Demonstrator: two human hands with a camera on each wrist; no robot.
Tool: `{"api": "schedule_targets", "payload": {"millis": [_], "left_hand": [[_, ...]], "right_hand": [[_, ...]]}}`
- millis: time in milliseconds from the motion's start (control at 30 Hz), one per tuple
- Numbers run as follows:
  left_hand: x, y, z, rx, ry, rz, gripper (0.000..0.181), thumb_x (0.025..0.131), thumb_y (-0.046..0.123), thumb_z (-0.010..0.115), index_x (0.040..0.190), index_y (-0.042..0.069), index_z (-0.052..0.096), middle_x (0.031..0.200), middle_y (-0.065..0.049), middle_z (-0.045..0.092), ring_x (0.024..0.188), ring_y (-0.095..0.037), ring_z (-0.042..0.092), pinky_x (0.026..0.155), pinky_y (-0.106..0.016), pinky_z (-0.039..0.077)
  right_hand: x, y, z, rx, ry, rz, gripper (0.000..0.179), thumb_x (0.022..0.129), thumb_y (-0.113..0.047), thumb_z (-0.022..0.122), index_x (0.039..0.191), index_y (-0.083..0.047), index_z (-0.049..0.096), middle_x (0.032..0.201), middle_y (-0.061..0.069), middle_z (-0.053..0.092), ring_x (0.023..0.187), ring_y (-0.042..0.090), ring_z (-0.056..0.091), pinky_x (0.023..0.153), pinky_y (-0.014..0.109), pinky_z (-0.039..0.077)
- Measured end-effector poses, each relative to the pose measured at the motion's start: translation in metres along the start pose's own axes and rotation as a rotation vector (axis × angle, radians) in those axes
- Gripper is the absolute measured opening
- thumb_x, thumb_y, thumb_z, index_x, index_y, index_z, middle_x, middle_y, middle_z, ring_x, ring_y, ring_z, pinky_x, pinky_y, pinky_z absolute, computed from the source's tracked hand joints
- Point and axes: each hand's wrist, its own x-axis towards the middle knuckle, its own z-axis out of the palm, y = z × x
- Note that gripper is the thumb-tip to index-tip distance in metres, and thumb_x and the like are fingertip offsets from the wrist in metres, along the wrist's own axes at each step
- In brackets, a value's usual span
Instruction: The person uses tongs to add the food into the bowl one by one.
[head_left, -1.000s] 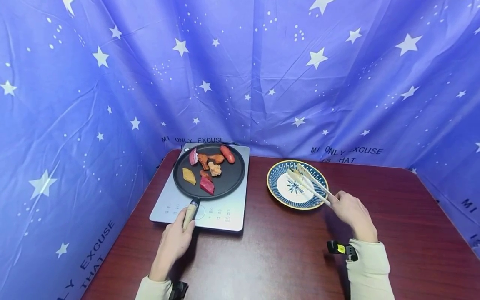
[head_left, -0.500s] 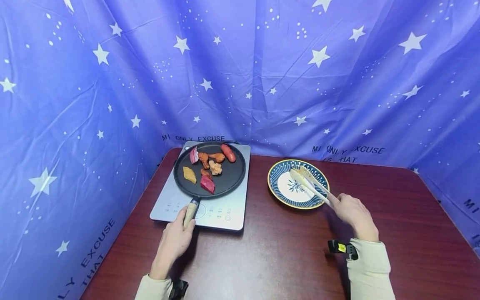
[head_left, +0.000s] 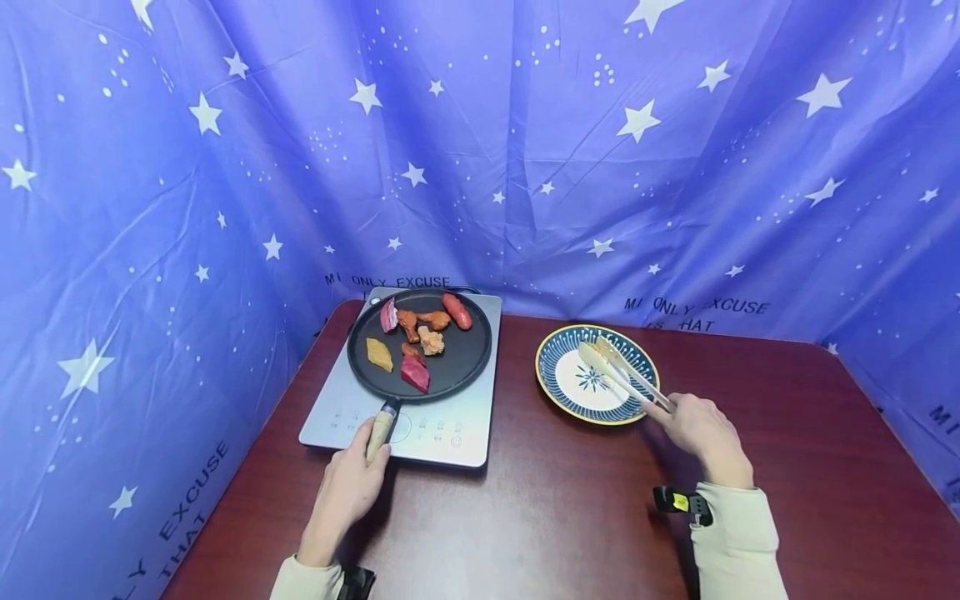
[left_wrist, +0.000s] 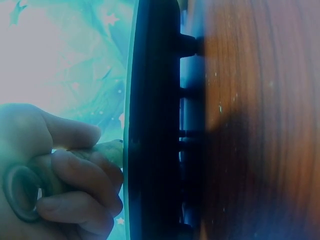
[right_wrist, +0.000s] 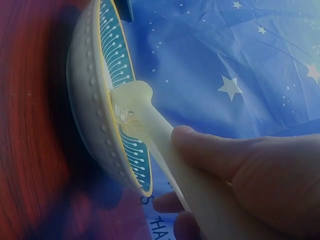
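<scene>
My left hand grips the pale handle of a black frying pan; its curled fingers show in the left wrist view. In the pan lie a sausage, two chicken drumsticks, a yellow piece, a red meat piece, a tan lumpy piece and a pink-and-white slice. My right hand holds pale tongs, thumb on one arm. Their tips reach over a blue-and-white plate with a yellow rim. A small tan patch shows between the tips.
The pan sits on a silver induction cooker at the left of the dark red wooden table. A blue star-patterned curtain rises behind and on both sides. A dark cord shows behind the cooker.
The tong tips have shifted slightly right over the plate and stand a little closer together. My left hand keeps its hold on the pan handle; the food in the pan stays put.
</scene>
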Motion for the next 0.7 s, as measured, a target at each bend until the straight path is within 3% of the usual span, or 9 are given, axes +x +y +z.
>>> {"api": "schedule_targets", "payload": {"millis": [267,700], "left_hand": [[-0.0003,0.0001,-0.0011,0.006,0.021,0.017,0.052,0.092,0.024,0.055,0.14,0.009,0.043,0.07,-0.01,0.056,0.058,-0.021,0.05,0.053,-0.039,0.041],[-0.0006,-0.0001,0.0001,0.003,0.007,0.004,0.052,0.093,0.024,0.055,0.14,0.008,0.042,0.068,-0.009,0.054,0.058,-0.021,0.049,0.052,-0.038,0.04]], "right_hand": [[0.0006,-0.0047,0.0009,-0.025,0.077,-0.046,0.049,0.09,-0.056,0.051,0.077,-0.01,0.061,0.075,0.018,0.06,0.072,0.039,0.058,0.057,0.05,0.043],[-0.0035,-0.0088,-0.0033,-0.032,0.106,-0.062,0.045,0.092,-0.05,0.052,0.084,-0.008,0.066,0.079,0.022,0.061,0.073,0.043,0.058,0.056,0.052,0.043]]}}
